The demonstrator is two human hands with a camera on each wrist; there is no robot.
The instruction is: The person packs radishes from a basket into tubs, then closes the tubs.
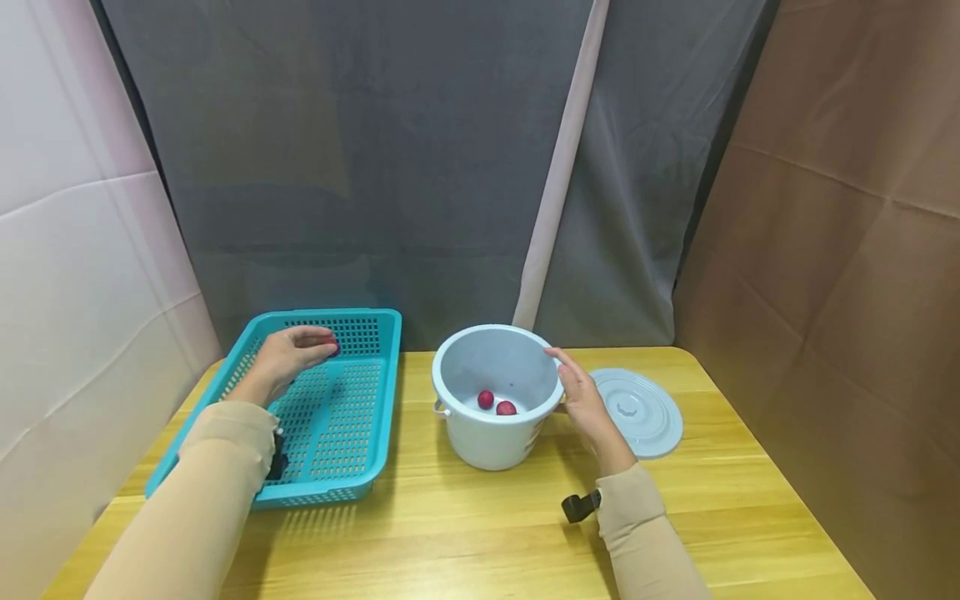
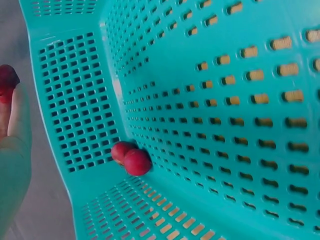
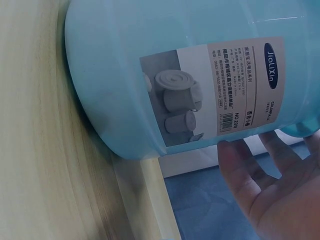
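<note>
My left hand [image 1: 317, 347] hovers over the far end of a teal perforated basket [image 1: 318, 495] and pinches a small red fruit [image 1: 331, 344] at its fingertips. In the left wrist view that fruit [image 2: 7, 80] shows at the left edge. Two more red fruits [image 2: 131, 158] lie together in a corner of the basket [image 2: 240, 100]. A pale blue bucket [image 1: 491, 446] stands mid-table with two red fruits [image 1: 496, 403] on its bottom. My right hand [image 1: 572, 377] rests with straight fingers against the bucket's right side and rim. The right wrist view shows the labelled bucket wall [image 3: 150, 75] next to the right hand's fingers [image 3: 240, 160].
The bucket's round lid [image 1: 637, 412] lies flat on the wooden table [image 1: 480, 533], just right of my right hand. Grey, pink and brown cloth backdrops close in the table on the back and sides. The table's edge runs close behind the bucket.
</note>
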